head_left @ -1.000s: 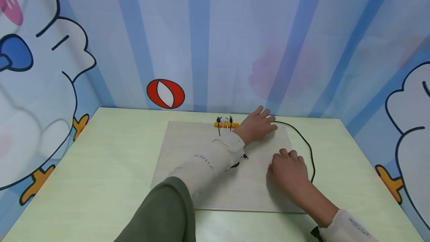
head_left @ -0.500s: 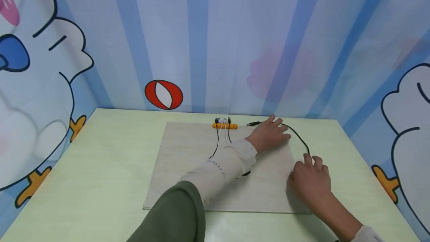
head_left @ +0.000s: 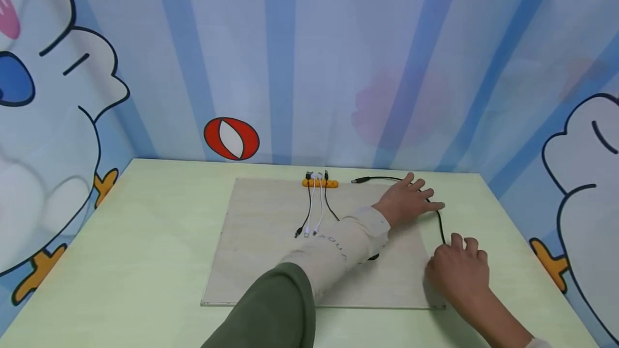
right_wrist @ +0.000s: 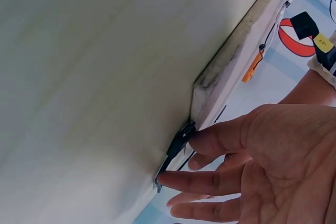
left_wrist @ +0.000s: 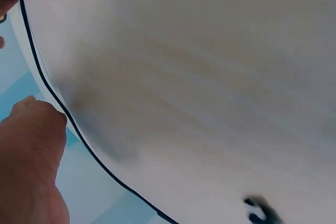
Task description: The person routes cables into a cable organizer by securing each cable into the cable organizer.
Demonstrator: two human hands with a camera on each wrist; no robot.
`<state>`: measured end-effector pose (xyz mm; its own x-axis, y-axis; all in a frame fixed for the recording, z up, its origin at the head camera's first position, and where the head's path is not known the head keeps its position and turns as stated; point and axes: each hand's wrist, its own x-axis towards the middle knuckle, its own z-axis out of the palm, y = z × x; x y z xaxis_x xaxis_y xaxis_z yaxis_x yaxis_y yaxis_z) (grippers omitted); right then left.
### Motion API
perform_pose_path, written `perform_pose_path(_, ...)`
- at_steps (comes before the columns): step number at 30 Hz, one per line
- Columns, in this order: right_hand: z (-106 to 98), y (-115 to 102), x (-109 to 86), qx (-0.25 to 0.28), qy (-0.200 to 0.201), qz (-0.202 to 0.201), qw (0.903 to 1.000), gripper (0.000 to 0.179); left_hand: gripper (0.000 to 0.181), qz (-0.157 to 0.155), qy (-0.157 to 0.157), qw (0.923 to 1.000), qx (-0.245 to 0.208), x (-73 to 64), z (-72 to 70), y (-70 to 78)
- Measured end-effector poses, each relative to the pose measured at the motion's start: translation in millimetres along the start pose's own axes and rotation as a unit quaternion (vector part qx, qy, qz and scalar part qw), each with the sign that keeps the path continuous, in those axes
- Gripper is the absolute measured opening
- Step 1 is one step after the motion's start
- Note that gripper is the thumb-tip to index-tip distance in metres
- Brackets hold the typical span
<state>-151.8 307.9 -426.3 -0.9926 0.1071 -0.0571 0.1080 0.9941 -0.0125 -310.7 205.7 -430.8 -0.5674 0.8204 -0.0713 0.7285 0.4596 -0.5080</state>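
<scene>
A black cable (head_left: pixel 440 225) lies along the right side of a pale board (head_left: pixel 261 240), its connector (head_left: pixel 360 180) by the back edge. My left hand (head_left: pixel 408 201) reaches across the board with spread fingers over the cable; in the left wrist view the hand (left_wrist: pixel 34 166) is beside it. Close to the board's front right corner, my right hand (head_left: pixel 460 267) has curled fingers at the cable's near end. In the right wrist view, the thumb and a finger of the right hand (right_wrist: pixel 252 156) hold a black plug (right_wrist: pixel 180 140) beside the board's corner.
An orange cable holder (head_left: pixel 333 183) sits at the board's back edge, with black and white cables (head_left: pixel 321 211) hanging from it onto the board. Behind the table (head_left: pixel 159 240) rises a blue striped backdrop (head_left: pixel 319 69) with cartoon figures.
Both hands have moved right, and the right hand also towards the front. The black cable now runs along the board's right side, its back connector uncovered. More of the holder's cables show.
</scene>
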Motion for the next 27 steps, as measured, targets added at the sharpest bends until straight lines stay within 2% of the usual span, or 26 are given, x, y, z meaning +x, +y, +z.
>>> perform_pose_path(8,4,2,-3.7,-0.012,0.032,-0.026,0.9991,0.021,0.057,0.017,0.013,0.9997,0.015,1.8,-5.3,15.5)
perform_pose_path(15,7,2,-4.1,-0.025,0.03,-0.037,0.9986,0.019,0.053,0.008,0.007,0.9999,0.006,1.0,-0.5,15.6)
perform_pose_path(22,6,4,-8.1,-0.016,0.025,-0.033,0.999,0.023,0.051,-0.032,-0.003,0.9995,-0.004,7.1,4.0,12.7)
perform_pose_path(27,6,5,-10.9,-0.016,0.016,-0.025,0.9994,0.023,0.047,-0.065,0.027,0.9975,-0.009,12.7,10.4,11.6)
